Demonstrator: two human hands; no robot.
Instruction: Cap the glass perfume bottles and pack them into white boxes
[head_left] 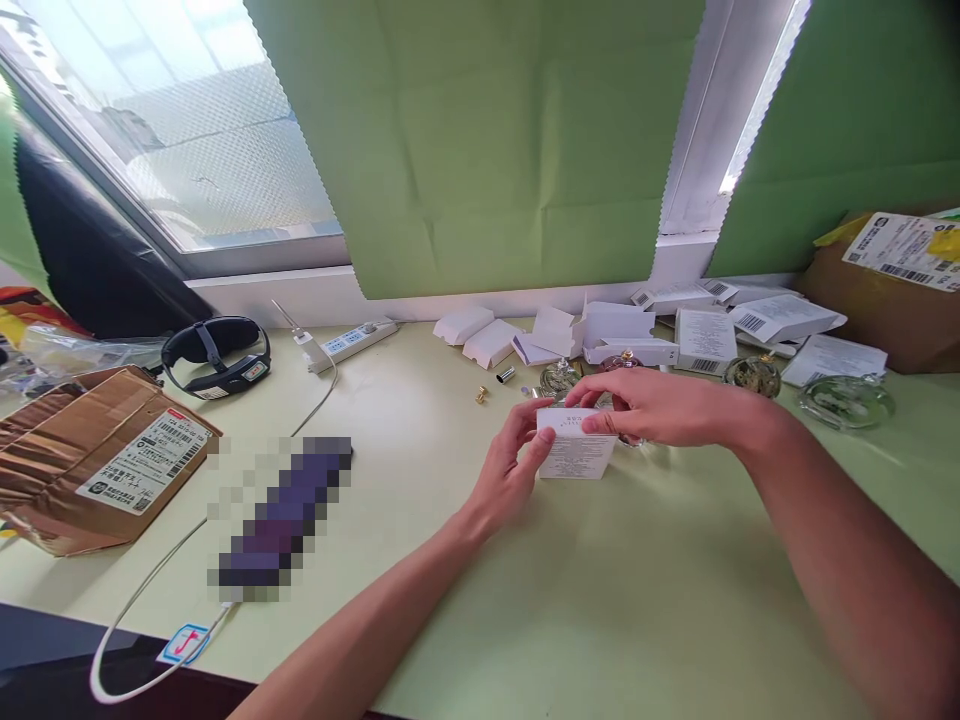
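Observation:
A small white printed carton (576,458) stands on the table between my two hands. My left hand (514,455) is closed on its left side, with the thumb at the front upper corner. From the right, my right hand (637,405) reaches over the top, its thumb on the upper edge and its fingers curled behind. Just behind the hands sits a round clear glass bottle (559,378), and another bottle with a pinkish tint is partly hidden by my right hand. A silver cylindrical cap (505,374) and a small gold fitting (481,394) lie left of them.
Several white cartons (705,342) lie along the wall. Two more glass bottles, one dark (754,375) and one greenish (847,402), stand at right. At left are a brown parcel (105,460), a black headset (217,357), a power strip (352,342) and a cabled, pixelated device (289,515).

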